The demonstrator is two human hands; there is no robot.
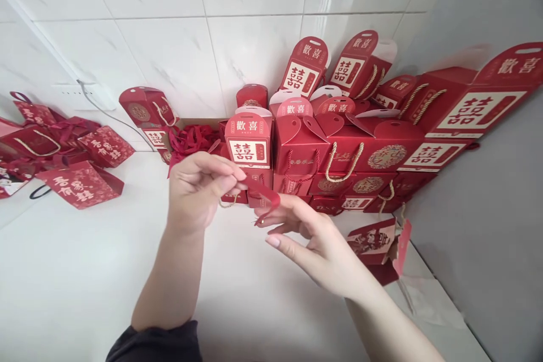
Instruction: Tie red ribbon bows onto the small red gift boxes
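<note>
A narrow red ribbon point(265, 191) stretches between my hands, above the white tabletop. My left hand point(199, 186) pinches one end of it between thumb and fingertips. The ribbon's other end curls down beside the fingers of my right hand point(311, 243). That hand has its thumb and fingers apart, and the ribbon touches or passes close to its fingers. Behind my left hand, a heap of red ribbons point(197, 138) lies in a cardboard box point(182, 123). Just beyond my hands stands a red gift box point(248, 133) with a white label.
Stacked red gift boxes point(371, 144) with rope handles line the tiled wall point(254, 51). More red boxes point(82, 184) with ribbons sit at the left. An opened red box point(377, 243) lies at the right. A cable point(106, 108) hangs from a wall socket point(72, 95).
</note>
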